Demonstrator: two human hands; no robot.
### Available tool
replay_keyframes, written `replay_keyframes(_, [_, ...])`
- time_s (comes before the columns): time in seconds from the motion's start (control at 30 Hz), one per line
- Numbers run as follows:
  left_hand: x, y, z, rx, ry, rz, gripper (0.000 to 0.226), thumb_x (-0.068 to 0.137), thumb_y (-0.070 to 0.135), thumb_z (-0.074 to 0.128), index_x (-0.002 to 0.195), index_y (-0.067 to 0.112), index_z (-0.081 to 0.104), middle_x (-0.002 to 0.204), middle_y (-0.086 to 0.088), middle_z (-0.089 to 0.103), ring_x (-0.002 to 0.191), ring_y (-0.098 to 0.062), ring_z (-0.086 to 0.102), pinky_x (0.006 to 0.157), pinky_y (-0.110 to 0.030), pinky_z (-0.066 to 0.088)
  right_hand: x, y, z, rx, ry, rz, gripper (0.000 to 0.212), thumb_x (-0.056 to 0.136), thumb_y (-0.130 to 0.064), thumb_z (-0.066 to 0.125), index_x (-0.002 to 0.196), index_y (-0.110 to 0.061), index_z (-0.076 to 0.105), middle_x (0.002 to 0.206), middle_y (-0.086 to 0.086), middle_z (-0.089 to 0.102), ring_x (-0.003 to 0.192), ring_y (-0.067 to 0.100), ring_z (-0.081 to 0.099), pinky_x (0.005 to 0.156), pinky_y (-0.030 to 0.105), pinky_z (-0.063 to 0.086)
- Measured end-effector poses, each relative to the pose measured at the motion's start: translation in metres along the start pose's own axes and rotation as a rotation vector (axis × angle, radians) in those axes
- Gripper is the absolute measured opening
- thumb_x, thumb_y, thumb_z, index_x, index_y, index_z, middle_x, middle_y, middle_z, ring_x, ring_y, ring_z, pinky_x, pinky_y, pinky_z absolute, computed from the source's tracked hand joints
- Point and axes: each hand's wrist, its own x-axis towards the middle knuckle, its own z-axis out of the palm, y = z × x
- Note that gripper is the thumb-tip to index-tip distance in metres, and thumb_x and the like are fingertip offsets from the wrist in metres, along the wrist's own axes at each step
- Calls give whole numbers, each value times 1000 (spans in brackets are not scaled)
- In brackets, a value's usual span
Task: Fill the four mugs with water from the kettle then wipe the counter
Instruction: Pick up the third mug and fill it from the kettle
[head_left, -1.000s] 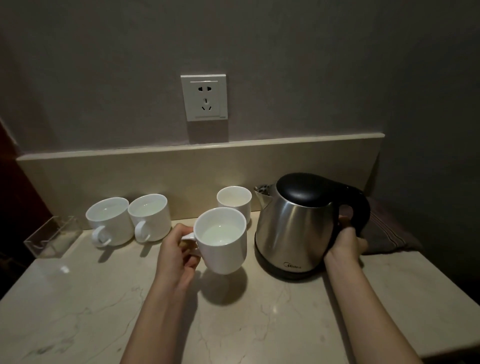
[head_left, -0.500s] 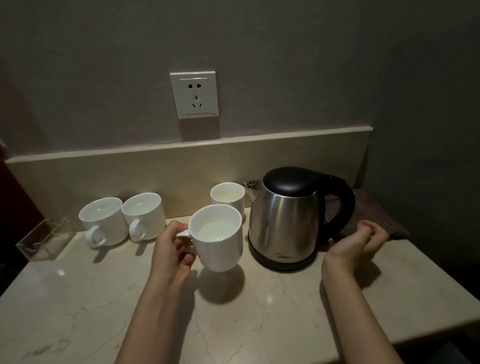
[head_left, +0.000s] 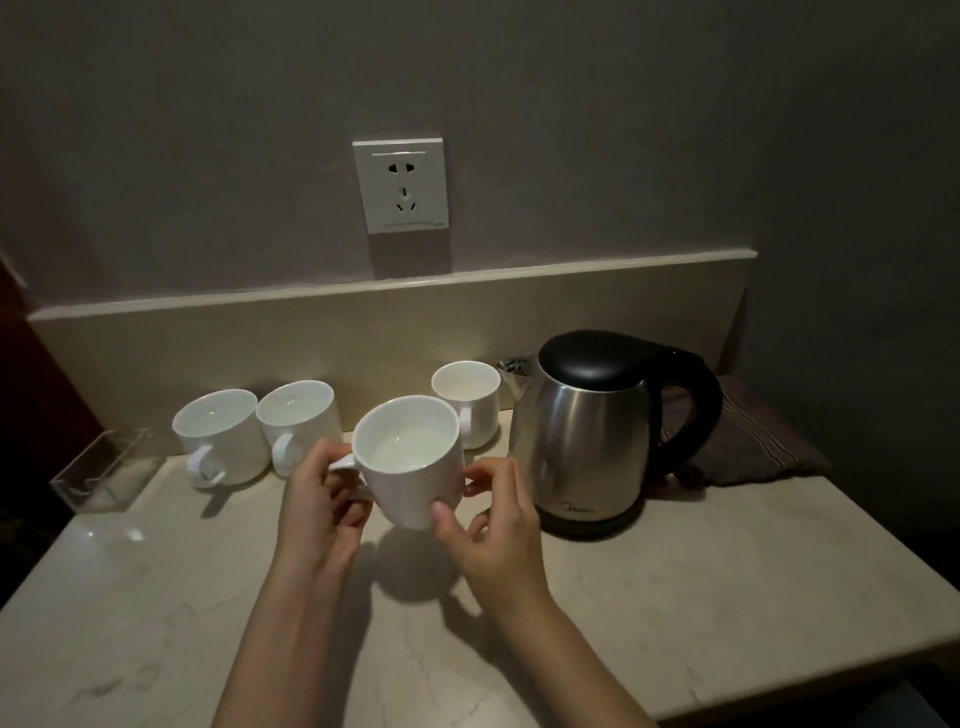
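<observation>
Head view: left hand (head_left: 317, 499) grips raised white mug (head_left: 410, 462) by handle; right hand (head_left: 493, 519) pinches its side beside kettle (head_left: 587, 436).

Lower frame: bare marble counter (head_left: 675, 613) on both sides of the forearms, open to a reach.
Centre: held mug (head_left: 410, 462), lifted off the counter between both hands, blocks the way to the rear mug (head_left: 466, 402).
Left rear: two mugs (head_left: 221, 439) (head_left: 298, 423) touching, against the backsplash; clear tray (head_left: 101, 475) just left.
Right rear: kettle (head_left: 592, 441), folded cloth (head_left: 748, 441) behind it.
Lower right: counter edge.
</observation>
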Motion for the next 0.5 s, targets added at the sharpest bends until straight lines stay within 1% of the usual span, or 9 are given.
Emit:
replay_keyframes(0.03, [3, 1, -4, -1, 7, 7, 53, 78, 5, 40, 27, 20, 40, 35, 11, 30, 29, -6, 23, 33, -16, 12, 0, -1, 6, 6, -31, 35, 41, 70, -60, 50, 102, -37, 38, 102, -14, 46, 94, 7, 51, 70, 18, 48])
replay_keyframes(0.1, [9, 1, -13, -16, 26, 10, 52, 79, 5, 41, 30, 20, 41, 36, 10, 29, 30, -6, 22, 34, -17, 11, 4, -2, 14, -1, -71, 45, 47, 68, -63, 50, 105, -36, 37, 109, -11, 46, 98, 7, 49, 74, 14, 45])
replay_keyframes(0.13, [13, 0, -18, -30, 38, 9, 48, 79, 4, 41, 34, 22, 41, 36, 10, 29, 30, -6, 22, 34, -17, 11, 7, -3, 18, -9, -89, 40, 49, 68, -62, 51, 107, -35, 38, 111, -9, 46, 100, 7, 47, 75, 12, 43])
replay_keyframes(0.2, [21, -2, -26, -44, 56, 14, 34, 79, 4, 43, 48, 19, 39, 39, 9, 28, 31, -6, 22, 34, -18, 11, 13, -3, 26, -16, -119, 54, 50, 70, -57, 57, 110, -33, 40, 116, -7, 46, 102, 6, 46, 78, 10, 43])
replay_keyframes(0.23, [24, -3, -29, -39, 63, 20, 30, 80, 5, 43, 53, 17, 38, 39, 9, 28, 31, -6, 21, 34, -17, 11, 15, -3, 31, -12, -132, 70, 50, 73, -53, 62, 112, -31, 41, 116, -7, 46, 103, 6, 46, 80, 12, 44])
replay_keyframes(0.3, [31, -6, -35, -29, 74, 31, 27, 81, 5, 43, 58, 16, 37, 37, 10, 27, 30, -5, 21, 34, -17, 12, 19, -3, 41, -5, -137, 97, 51, 75, -45, 67, 117, -28, 44, 117, -8, 46, 104, 8, 48, 86, 22, 49])
replay_keyframes(0.33, [33, -8, -37, -28, 82, 33, 27, 82, 5, 43, 58, 16, 38, 37, 10, 26, 30, -6, 20, 34, -17, 12, 20, -2, 46, -3, -135, 112, 52, 75, -43, 68, 118, -27, 44, 117, -9, 46, 105, 9, 49, 88, 27, 50])
replay_keyframes(0.4, [38, -12, -41, -21, 96, 32, 30, 82, 7, 45, 54, 16, 43, 36, 10, 25, 30, -6, 20, 35, -18, 13, 22, -1, 55, -11, -135, 153, 55, 73, -43, 69, 120, -27, 45, 117, -10, 46, 108, 11, 50, 92, 32, 50])
replay_keyframes(0.5, [42, -21, -43, -9, 96, 30, 46, 83, 10, 48, 39, 19, 53, 35, 11, 26, 33, -5, 20, 37, -19, 14, 24, 3, 67, -11, -109, 188, 58, 67, -49, 67, 118, -31, 47, 112, -13, 47, 111, 13, 51, 93, 35, 51])
